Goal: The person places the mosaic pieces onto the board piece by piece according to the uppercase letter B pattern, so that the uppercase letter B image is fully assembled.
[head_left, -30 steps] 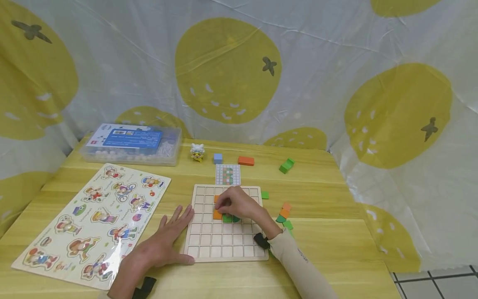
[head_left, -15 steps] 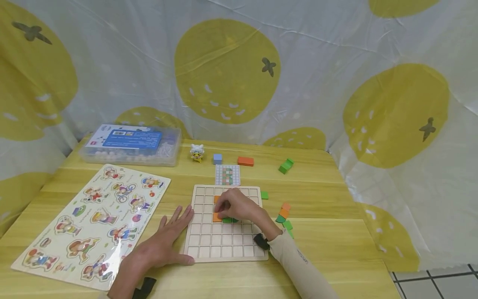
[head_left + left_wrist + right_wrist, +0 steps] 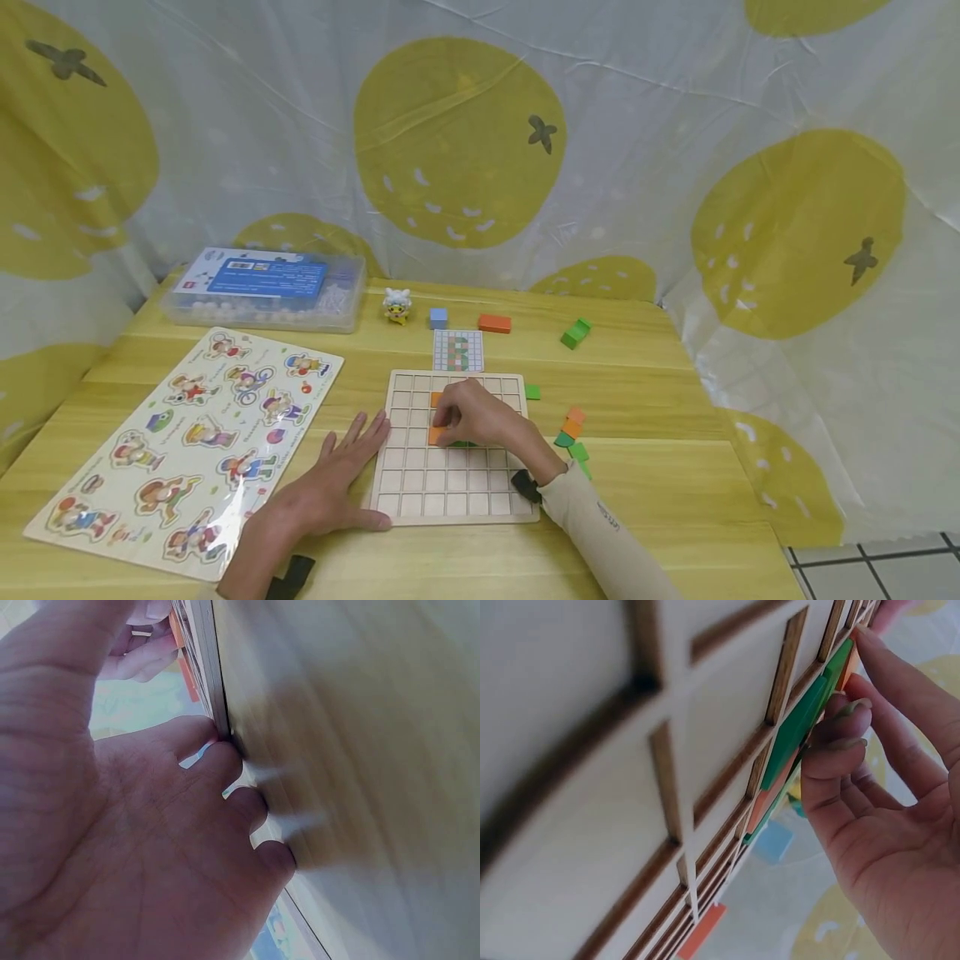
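A wooden grid board [image 3: 450, 487] lies on the table in front of me. My right hand [image 3: 452, 417] is bent over its middle, fingertips down on a green tile [image 3: 459, 442] beside an orange tile [image 3: 435, 435]; a second orange tile [image 3: 435, 398] sits two cells farther back. In the right wrist view the fingertips [image 3: 838, 726] press on the green tile [image 3: 799, 735] seated in the grid, and the thumb is hidden. My left hand [image 3: 341, 475] lies flat on the table, its fingers [image 3: 225, 761] against the board's left edge [image 3: 204, 652].
A character puzzle board [image 3: 187, 442] lies at the left, with a clear plastic box [image 3: 266, 287] behind it. A small figurine [image 3: 396, 305], blue cube [image 3: 438, 317], orange block [image 3: 494, 322], green blocks [image 3: 576, 332] and pattern card [image 3: 458, 350] sit farther back. Loose tiles [image 3: 572, 432] lie right of the grid board.
My right hand has crept slightly toward the far side of the board and now covers more of the green tile. The left hand has stayed flat in place.
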A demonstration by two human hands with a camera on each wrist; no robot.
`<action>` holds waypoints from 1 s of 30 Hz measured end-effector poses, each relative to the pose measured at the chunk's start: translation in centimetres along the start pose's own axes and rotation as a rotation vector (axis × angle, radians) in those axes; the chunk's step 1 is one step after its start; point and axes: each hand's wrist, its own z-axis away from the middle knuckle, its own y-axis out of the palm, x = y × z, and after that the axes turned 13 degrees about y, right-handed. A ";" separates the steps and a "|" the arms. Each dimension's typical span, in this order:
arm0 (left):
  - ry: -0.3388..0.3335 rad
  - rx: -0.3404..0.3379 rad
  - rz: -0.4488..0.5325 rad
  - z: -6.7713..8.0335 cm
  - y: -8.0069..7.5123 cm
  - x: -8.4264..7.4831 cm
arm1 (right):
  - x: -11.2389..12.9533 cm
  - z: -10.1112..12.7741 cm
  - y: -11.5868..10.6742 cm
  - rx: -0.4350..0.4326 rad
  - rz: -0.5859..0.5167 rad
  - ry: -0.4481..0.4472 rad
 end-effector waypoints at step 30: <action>-0.028 0.006 -0.002 -0.1 0.1 -0.1 | -6.5 6.0 -6.8 -0.221 -0.085 0.039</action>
